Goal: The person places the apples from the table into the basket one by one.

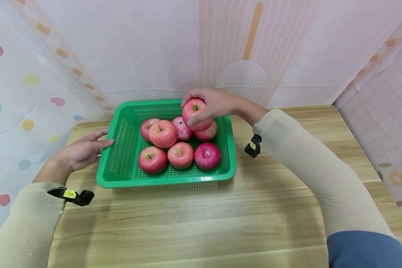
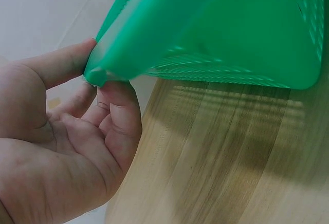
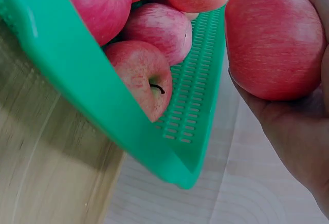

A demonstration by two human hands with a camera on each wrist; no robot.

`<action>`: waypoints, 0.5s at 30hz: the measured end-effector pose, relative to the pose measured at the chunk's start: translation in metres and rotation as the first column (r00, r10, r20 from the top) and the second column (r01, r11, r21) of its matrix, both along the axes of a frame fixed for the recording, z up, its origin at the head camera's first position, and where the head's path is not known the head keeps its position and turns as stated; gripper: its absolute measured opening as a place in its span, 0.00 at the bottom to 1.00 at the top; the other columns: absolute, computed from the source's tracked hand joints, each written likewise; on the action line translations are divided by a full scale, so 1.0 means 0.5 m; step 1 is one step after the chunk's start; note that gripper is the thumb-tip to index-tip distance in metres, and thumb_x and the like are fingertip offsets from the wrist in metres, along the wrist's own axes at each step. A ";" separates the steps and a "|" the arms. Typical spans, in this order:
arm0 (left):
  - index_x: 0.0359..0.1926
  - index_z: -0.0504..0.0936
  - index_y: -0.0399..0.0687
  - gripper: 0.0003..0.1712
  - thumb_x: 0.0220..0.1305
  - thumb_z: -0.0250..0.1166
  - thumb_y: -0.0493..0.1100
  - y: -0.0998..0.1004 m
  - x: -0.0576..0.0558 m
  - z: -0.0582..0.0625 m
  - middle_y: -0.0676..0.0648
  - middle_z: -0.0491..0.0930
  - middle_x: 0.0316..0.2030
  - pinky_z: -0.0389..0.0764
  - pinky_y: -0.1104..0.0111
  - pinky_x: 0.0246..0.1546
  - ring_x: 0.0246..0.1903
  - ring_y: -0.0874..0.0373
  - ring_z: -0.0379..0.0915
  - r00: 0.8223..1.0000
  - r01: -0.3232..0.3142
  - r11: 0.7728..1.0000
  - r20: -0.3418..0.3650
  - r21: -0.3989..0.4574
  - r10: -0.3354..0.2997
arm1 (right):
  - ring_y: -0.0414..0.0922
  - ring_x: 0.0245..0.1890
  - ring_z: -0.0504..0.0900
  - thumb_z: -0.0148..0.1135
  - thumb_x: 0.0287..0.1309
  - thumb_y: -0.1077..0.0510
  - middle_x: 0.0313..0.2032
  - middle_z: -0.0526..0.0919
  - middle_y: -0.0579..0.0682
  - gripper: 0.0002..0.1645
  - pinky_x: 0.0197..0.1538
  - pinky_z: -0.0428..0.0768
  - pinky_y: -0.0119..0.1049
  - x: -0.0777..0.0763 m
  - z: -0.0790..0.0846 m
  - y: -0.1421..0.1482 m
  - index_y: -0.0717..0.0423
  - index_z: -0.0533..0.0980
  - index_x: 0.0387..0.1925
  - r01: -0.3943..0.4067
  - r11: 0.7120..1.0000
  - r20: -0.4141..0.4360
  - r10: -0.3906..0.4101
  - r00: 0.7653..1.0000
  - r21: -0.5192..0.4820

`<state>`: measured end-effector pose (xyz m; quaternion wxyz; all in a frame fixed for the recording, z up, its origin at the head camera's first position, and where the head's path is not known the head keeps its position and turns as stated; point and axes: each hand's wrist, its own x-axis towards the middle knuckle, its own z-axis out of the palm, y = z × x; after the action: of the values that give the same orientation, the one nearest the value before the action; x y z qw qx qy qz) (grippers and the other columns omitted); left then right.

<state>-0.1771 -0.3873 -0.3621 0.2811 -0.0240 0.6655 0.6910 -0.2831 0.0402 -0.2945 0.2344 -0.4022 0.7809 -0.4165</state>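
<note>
A green plastic basket (image 1: pixel 167 182) with slotted walls holds several red and pink apples, among them a dark red one (image 1: pixel 208 156) at the front right. My left hand (image 1: pixel 83 150) pinches the basket's left rim, thumb above and fingers curled beneath, as the left wrist view shows at the green rim (image 2: pixel 110 70). Over the basket's back right part, my right hand (image 1: pixel 217 102) grips a red apple (image 1: pixel 194 108). In the right wrist view that apple (image 3: pixel 275 41) is raised above the rim, apart from the apple with a stem (image 3: pixel 141 75) inside.
The basket stands on a wooden table (image 1: pixel 187 223), near its back edge. Behind it hangs a pale patterned cloth (image 1: pixel 147 48). Black cameras sit on both wrists, the left one (image 1: pixel 75 196) by the table's left side.
</note>
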 end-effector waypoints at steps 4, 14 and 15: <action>0.64 0.65 0.58 0.17 0.81 0.49 0.36 0.000 0.000 0.000 0.50 0.87 0.43 0.87 0.62 0.41 0.41 0.57 0.86 1.000 0.000 1.000 0.001 -0.004 0.000 | 0.47 0.47 0.80 0.79 0.52 0.55 0.49 0.79 0.52 0.29 0.52 0.82 0.39 0.000 -0.007 -0.014 0.55 0.75 0.53 -0.053 0.998 0.057 0.054 0.997 -0.018; 0.64 0.64 0.58 0.17 0.81 0.49 0.36 0.001 0.001 -0.001 0.49 0.87 0.44 0.87 0.62 0.40 0.41 0.56 0.86 1.000 0.002 1.000 0.000 0.002 -0.002 | 0.46 0.49 0.80 0.78 0.53 0.57 0.50 0.79 0.53 0.30 0.54 0.81 0.38 -0.002 -0.037 -0.036 0.55 0.73 0.54 -0.102 0.994 0.119 0.098 0.988 0.028; 0.64 0.64 0.58 0.17 0.81 0.49 0.36 0.001 0.002 -0.001 0.49 0.87 0.44 0.87 0.62 0.40 0.41 0.56 0.86 1.000 0.001 1.000 0.002 0.005 -0.001 | 0.46 0.49 0.80 0.78 0.53 0.56 0.50 0.79 0.52 0.30 0.54 0.81 0.38 -0.002 -0.040 -0.038 0.55 0.73 0.54 -0.102 0.994 0.117 0.097 0.988 0.035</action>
<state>-0.1762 -0.3867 -0.3626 0.2823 -0.0237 0.6634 0.6926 -0.2840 0.0212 -0.3144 0.3077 -0.4113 0.7535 -0.4104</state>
